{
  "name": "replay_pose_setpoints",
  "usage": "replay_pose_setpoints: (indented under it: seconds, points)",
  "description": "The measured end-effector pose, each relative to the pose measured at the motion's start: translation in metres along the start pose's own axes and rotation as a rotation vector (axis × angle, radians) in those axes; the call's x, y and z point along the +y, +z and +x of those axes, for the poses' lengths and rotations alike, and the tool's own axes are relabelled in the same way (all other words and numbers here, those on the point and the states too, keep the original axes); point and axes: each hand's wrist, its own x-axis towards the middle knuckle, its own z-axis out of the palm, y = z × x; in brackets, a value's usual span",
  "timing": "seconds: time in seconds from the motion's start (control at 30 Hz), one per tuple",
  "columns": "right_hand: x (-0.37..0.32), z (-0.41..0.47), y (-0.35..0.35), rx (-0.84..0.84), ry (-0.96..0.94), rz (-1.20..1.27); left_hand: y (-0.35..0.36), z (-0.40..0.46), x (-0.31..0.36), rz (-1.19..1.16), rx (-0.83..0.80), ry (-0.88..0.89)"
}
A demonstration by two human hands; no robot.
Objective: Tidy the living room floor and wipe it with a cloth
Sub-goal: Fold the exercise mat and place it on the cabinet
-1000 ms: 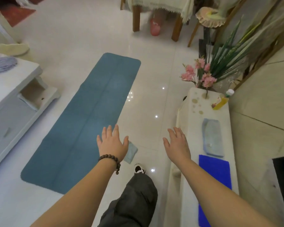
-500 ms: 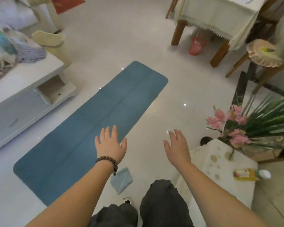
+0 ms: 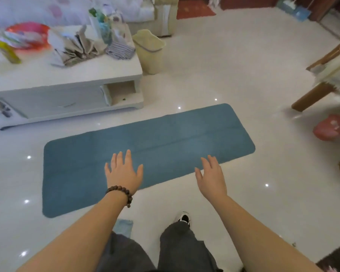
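Both the left hand [image 3: 123,173] and right hand [image 3: 211,178] hang spread and empty; the cloth [image 3: 124,226], seemingly underfoot behind them, could cause a slip.

Small light-blue cloth [image 3: 124,227] flat on glossy white floor [image 3: 214,71], just beside long teal mat [image 3: 165,138].
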Motion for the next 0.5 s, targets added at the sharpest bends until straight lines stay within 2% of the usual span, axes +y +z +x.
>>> replay_pose_setpoints:
  seconds: [0.2, 0.5]
  points:
    - [0.022, 0.071, -0.022, -0.097, -0.143, -0.035, -0.002, 0.014, 0.048, -0.023, 0.031, -0.160]
    - [0.014, 0.142, -0.004, -0.220, -0.277, -0.081, 0.018, 0.053, 0.054, -0.043, 0.004, -0.298]
